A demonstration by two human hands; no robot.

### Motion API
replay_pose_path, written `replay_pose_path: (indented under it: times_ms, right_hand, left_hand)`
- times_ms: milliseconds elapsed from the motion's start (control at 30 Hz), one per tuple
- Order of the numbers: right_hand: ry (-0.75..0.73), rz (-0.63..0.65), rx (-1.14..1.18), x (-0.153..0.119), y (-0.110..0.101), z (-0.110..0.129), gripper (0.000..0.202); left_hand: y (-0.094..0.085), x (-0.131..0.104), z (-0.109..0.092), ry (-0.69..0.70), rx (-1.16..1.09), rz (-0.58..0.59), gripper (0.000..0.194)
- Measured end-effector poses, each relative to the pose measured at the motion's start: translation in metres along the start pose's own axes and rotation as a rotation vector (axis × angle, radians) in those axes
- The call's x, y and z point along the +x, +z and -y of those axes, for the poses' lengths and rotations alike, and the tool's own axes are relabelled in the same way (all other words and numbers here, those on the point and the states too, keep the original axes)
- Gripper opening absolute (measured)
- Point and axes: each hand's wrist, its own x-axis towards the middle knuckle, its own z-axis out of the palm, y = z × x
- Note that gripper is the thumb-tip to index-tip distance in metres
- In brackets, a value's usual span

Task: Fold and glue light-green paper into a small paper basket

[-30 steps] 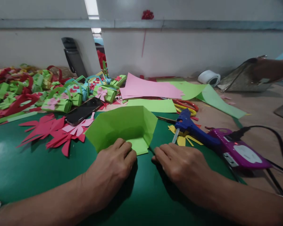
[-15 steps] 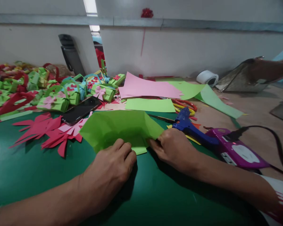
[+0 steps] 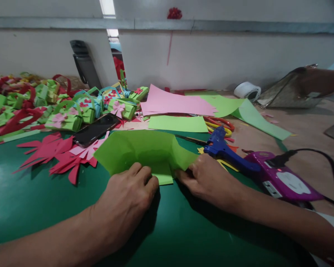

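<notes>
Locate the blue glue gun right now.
In the head view, the blue glue gun lies right of centre, beyond the right hand, beside the purple power strip.

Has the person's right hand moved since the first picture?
Yes, the right hand has moved forward, closer to the unmoved blue glue gun, and now touches the green paper.

Smooth, matt paper is seen in the folded green sheet (image 3: pixel 143 144), pink sheets (image 3: pixel 175 103) and red cutouts (image 3: pixel 48 148). Gloss is shown by the green worktop (image 3: pixel 180 231), shiny plastic by the purple power block (image 3: pixel 282 178), and a dark, glassy finish by the phone (image 3: pixel 96 129).
</notes>
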Motion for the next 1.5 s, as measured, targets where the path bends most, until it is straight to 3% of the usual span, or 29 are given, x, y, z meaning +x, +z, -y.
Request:
replay_pose_path:
  times_ms: [167, 367, 433, 500, 533, 600, 767, 1000, 1167, 1333, 1500]
  right_hand:
    - [-0.042, -0.028, 0.065, 0.0, -0.002, -0.001, 0.028]
    - [-0.129, -0.072, 0.04, -0.011, -0.006, -0.006, 0.045]
    - [-0.237, -0.161, 0.039, -0.022, -0.005, -0.004, 0.042]
    - [-0.416, -0.333, 0.064, -0.031, 0.0, -0.001, 0.032]
    - [-0.56, -0.394, 0.061, -0.033, 0.004, 0.001, 0.028]
    - [-0.698, -0.483, -0.02, -0.033, 0.013, 0.004, 0.026]
    - [-0.66, -0.437, -0.206, -0.024, 0.032, 0.005, 0.032]
    - [-0.646, -0.531, -0.235, -0.024, 0.032, 0.007, 0.045]
    - [-0.656, -0.509, -0.195, -0.023, 0.032, 0.005, 0.039]
    - [-0.606, -0.406, -0.154, -0.022, 0.034, 0.003, 0.023]
    - [-0.542, -0.352, -0.132, -0.023, 0.035, 0.008, 0.027]
  left_hand:
    - [0.002, -0.001, -0.005, 0.057, 0.063, -0.048, 0.034]
    - [0.001, -0.004, -0.011, 0.005, -0.092, -0.035, 0.039]
    - [0.002, -0.006, -0.013, -0.005, -0.106, -0.04, 0.041]
    - [0.005, -0.01, -0.017, -0.004, -0.09, -0.078, 0.044]
    - [0.008, -0.012, -0.019, 0.002, -0.066, -0.113, 0.047]
    - [0.016, -0.019, -0.025, 0.023, 0.0, -0.215, 0.055]
    - [0.033, -0.041, -0.038, 0.039, 0.107, -0.522, 0.061]
    - [0.033, -0.047, -0.036, 0.035, 0.124, -0.592, 0.056]
    - [0.033, -0.046, -0.033, -0.063, 0.181, -0.472, 0.073]
    - [0.035, -0.05, -0.032, -0.085, 0.225, -0.383, 0.079]
    - [0.02, -0.038, -0.024, -0.125, 0.142, -0.27, 0.083]
